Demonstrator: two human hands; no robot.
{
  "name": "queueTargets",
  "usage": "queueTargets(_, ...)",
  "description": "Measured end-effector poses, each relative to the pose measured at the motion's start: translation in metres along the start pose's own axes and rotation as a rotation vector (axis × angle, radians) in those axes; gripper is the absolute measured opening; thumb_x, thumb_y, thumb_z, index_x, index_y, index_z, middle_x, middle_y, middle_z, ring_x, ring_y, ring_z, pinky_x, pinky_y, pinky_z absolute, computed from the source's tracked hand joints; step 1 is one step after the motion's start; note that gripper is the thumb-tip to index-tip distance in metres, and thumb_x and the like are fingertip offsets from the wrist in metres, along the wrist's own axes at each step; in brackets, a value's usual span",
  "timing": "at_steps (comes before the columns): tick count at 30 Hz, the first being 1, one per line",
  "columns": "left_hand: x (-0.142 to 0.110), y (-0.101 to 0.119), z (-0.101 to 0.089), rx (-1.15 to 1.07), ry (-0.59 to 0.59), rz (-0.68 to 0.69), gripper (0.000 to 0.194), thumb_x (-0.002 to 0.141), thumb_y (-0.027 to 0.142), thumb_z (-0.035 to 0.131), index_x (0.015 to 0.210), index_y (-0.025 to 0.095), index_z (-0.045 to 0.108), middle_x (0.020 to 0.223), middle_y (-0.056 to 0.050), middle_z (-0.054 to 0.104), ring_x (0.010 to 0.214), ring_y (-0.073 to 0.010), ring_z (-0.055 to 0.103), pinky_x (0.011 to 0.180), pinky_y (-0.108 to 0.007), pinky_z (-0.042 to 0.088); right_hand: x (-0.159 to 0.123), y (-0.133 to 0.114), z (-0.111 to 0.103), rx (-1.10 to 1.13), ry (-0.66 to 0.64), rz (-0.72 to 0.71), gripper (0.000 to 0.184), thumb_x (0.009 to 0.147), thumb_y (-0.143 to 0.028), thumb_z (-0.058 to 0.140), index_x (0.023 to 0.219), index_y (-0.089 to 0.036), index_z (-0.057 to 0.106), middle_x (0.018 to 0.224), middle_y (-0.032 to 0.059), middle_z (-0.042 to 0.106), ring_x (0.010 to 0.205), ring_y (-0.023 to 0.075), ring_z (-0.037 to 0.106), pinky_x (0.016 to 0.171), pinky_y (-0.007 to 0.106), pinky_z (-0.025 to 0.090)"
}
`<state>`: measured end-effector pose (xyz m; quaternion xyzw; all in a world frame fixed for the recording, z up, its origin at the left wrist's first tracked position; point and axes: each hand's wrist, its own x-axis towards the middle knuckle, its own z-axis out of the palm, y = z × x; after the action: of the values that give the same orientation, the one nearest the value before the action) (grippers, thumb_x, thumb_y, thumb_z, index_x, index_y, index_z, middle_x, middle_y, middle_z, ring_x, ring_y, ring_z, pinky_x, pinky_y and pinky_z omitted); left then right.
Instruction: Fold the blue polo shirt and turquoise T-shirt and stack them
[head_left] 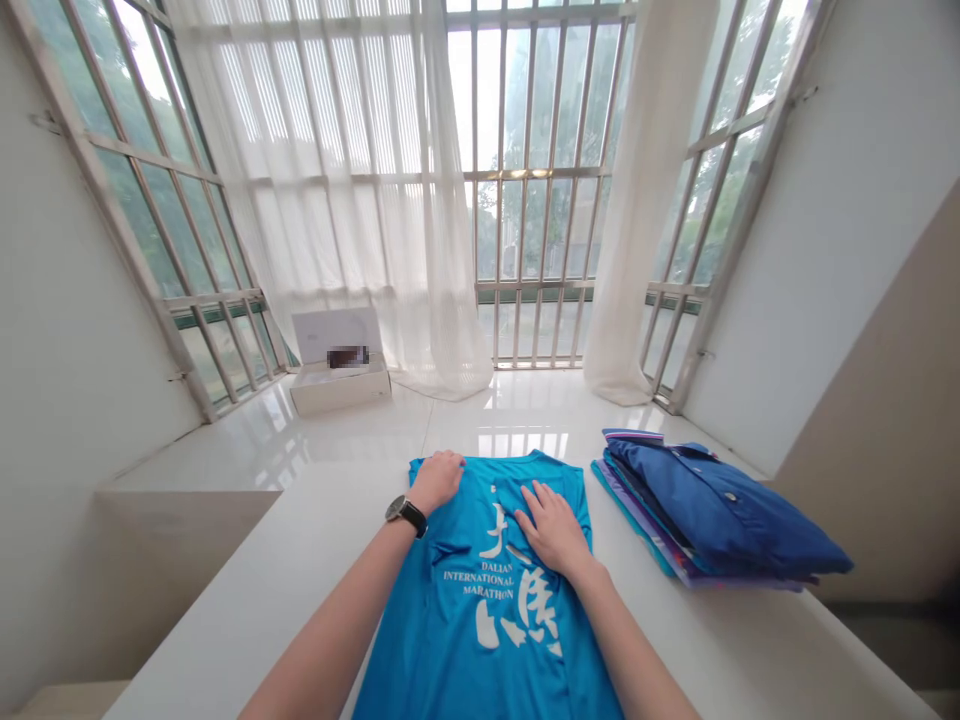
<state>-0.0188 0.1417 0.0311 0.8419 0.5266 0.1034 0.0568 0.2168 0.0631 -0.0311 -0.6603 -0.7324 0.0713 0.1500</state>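
Sitting on the white counter (225, 610) is a blue Dalian International Marathon T-shirt (480, 620), left hand (437, 480) on its top edge with fingers together, right hand (553, 530) pressing the print with fingers slightly apart, folded shirts (712, 510) just beside it

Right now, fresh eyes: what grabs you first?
The bright blue marathon T-shirt spread on the white counter, with the left hand and right hand resting on it. To its right sits a stack of folded shirts, a darker blue one on top. Beyond, sheer white curtains hang over tall barred windows.
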Motion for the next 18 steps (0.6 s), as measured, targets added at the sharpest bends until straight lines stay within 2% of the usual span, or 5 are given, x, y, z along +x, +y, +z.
queueTargets(5, 0.020, -0.015, 0.016, -0.030, -0.054, -0.007, 0.021, 0.090, 0.028, 0.057, 0.107, 0.019, 0.066, 0.111, -0.013, 0.070, 0.106, -0.0302, 0.064, 0.091, -0.040, 0.048, 0.000, -0.002, -0.002, -0.019, -0.038, 0.031, 0.068, 0.097, -0.060, 0.028, 0.152, -0.020, 0.038, 0.162, 0.0125, 0.030, 0.150, 0.0290, 0.024, 0.121, 0.045, 0.018)
queueTargets(9, 0.026, -0.018, 0.023, -0.129, -0.036, 0.054, 0.015, 0.092, 0.027, 0.053, 0.098, 0.020, 0.065, 0.103, -0.008, 0.072, 0.100, -0.0247, 0.065, 0.088, -0.034, 0.048, 0.000, -0.005, -0.005, -0.020, -0.074, 0.055, 0.075, 0.095, -0.067, 0.023, 0.154, -0.021, 0.032, 0.164, 0.0118, 0.023, 0.151, 0.0292, 0.018, 0.122, 0.046, 0.014)
queueTargets(13, 0.031, -0.016, 0.026, -0.260, 0.006, 0.138, 0.022, 0.100, 0.034, 0.041, 0.106, 0.024, 0.059, 0.102, -0.001, 0.072, 0.094, -0.0174, 0.067, 0.084, -0.026, 0.049, -0.001, -0.007, -0.007, -0.012, -0.089, 0.056, 0.080, 0.094, -0.071, 0.020, 0.155, -0.021, 0.030, 0.164, 0.0104, 0.023, 0.152, 0.0291, 0.017, 0.122, 0.046, 0.012)
queueTargets(15, 0.032, -0.014, 0.031, -0.284, 0.032, 0.149, 0.024, 0.102, 0.035, 0.037, 0.110, 0.024, 0.057, 0.103, -0.001, 0.072, 0.093, -0.0171, 0.067, 0.083, -0.026, 0.049, 0.000, -0.007, -0.008, -0.009, -0.086, 0.059, 0.080, 0.093, -0.072, 0.020, 0.154, -0.021, 0.032, 0.164, 0.0105, 0.024, 0.151, 0.0292, 0.017, 0.122, 0.047, 0.013)
queueTargets(18, 0.031, -0.010, 0.041, -0.255, 0.062, 0.151, 0.019, 0.100, 0.031, 0.043, 0.107, 0.023, 0.058, 0.103, -0.004, 0.070, 0.096, -0.0202, 0.065, 0.086, -0.029, 0.047, 0.000, -0.006, -0.006, 0.000, -0.066, 0.058, 0.079, 0.093, -0.071, 0.024, 0.153, -0.021, 0.035, 0.163, 0.0110, 0.027, 0.151, 0.0298, 0.020, 0.121, 0.048, 0.016)
